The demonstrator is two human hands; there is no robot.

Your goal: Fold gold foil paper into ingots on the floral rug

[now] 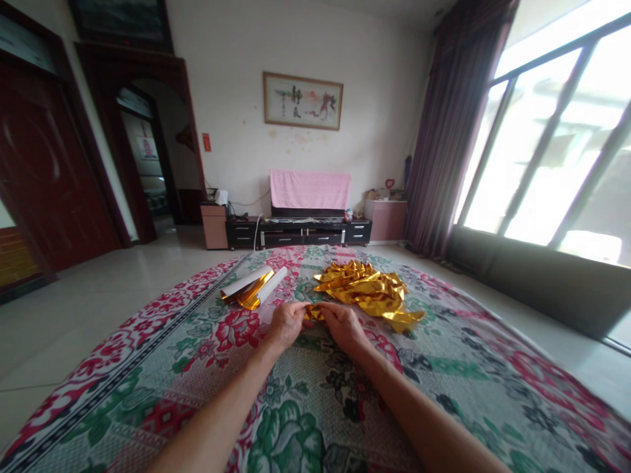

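Note:
Between my two hands is a small piece of gold foil paper point(314, 313), pinched at both ends. My left hand point(287, 324) grips its left end with thumb and fingers pressed together. On the other end, my right hand point(344, 324) closes in the same way. The fingers cover much of the piece, so its exact folds are hidden. Just beyond my right hand lies a pile of folded, crinkled gold foil pieces point(367, 287). Ahead and left of my left hand rest curled sheets of gold foil paper with white backs point(254, 287).
A flowered cloth point(207, 387) covers the round-edged surface under my hands. Farther off stand a low black cabinet point(300, 235) and a pink cloth point(310, 189) draped over something. A purple curtain point(438, 144) hangs beside the window on the right; a dark red door point(49, 151) is at left.

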